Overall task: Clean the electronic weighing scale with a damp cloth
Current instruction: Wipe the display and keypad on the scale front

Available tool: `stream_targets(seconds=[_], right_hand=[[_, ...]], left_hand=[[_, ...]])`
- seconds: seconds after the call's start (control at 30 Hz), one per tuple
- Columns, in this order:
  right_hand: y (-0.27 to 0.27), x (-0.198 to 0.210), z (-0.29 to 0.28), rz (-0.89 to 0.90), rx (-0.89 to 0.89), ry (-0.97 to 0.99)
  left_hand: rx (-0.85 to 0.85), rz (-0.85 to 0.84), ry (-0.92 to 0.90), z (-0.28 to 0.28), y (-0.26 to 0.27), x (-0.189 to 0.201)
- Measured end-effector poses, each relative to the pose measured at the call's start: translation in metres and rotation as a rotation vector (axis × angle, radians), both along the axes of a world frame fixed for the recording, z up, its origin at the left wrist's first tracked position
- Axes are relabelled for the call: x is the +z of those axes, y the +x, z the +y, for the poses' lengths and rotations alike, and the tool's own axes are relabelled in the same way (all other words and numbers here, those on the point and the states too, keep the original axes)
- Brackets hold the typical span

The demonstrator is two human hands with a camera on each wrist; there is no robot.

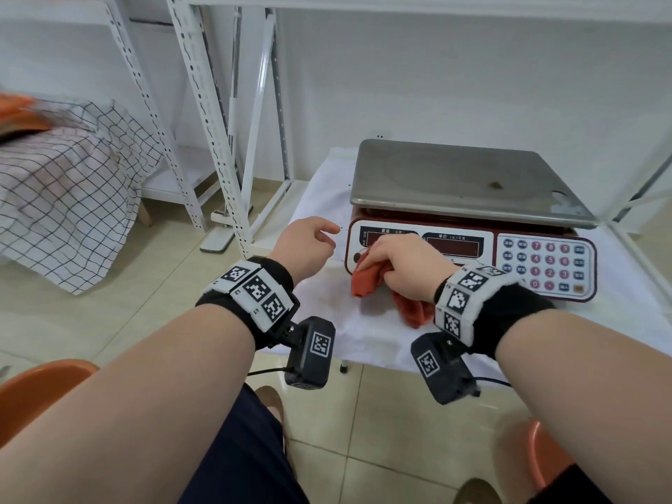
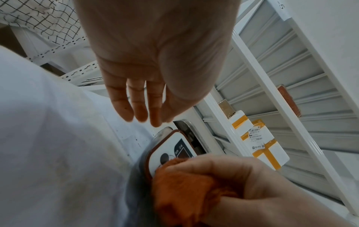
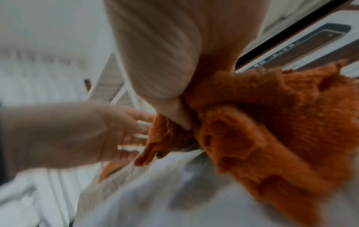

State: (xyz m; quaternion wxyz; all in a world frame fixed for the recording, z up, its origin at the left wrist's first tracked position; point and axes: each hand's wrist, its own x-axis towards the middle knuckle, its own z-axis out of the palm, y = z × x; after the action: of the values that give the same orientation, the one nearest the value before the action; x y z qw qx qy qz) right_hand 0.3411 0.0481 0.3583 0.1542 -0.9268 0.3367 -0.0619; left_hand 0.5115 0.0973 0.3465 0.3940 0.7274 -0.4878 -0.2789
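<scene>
- Electronic weighing scale [image 1: 469, 220]: positioned right of centre in the head view, resting on a white sheet [image 1: 320, 198]; steel pan at the top, red-bordered panel with keypad [image 1: 543, 263] facing the person.
- Right hand [image 1: 403, 265]: fingers clenched around the orange cloth [image 1: 367, 281], pressing it against the lower left corner of the display panel.
- Left hand [image 1: 309, 245]: released, fingers relaxed, grasping nothing, just left of the scale above the sheet.
- Cloth tail hangs below the right wrist.

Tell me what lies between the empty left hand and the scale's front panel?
Only bare white cloth; head view shows left hand just off the red-rimmed scale.
</scene>
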Motion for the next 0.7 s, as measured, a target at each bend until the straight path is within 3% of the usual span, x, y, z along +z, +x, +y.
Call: stream_targets(seconds=[0.17,0.3,0.4,0.53,0.6,0.7], right_hand=[[-0.011,0.011,-0.004,-0.551,-0.245,0.592],[-0.012,0.011,-0.001,-0.709,-0.342,0.78],[-0.017,0.011,0.0,-0.687,-0.406,0.875],[-0.03,0.02,0.006,-0.471,-0.341,1.127],[-0.034,0.021,0.006,-0.394,-0.286,1.08],[-0.03,0.017,0.003,-0.473,-0.342,0.991]], left_hand=[[-0.297,0.324,0.043,0.006,-0.012,0.018],[-0.363,0.316,0.063,0.006,-0.023,0.024],[-0.294,0.295,0.049,0.005,-0.028,0.027],[-0.155,0.316,0.064,0.004,-0.026,0.025],[-0.077,0.342,0.065,0.004,-0.025,0.025],[-0.019,0.411,0.076,0.006,-0.025,0.028]])
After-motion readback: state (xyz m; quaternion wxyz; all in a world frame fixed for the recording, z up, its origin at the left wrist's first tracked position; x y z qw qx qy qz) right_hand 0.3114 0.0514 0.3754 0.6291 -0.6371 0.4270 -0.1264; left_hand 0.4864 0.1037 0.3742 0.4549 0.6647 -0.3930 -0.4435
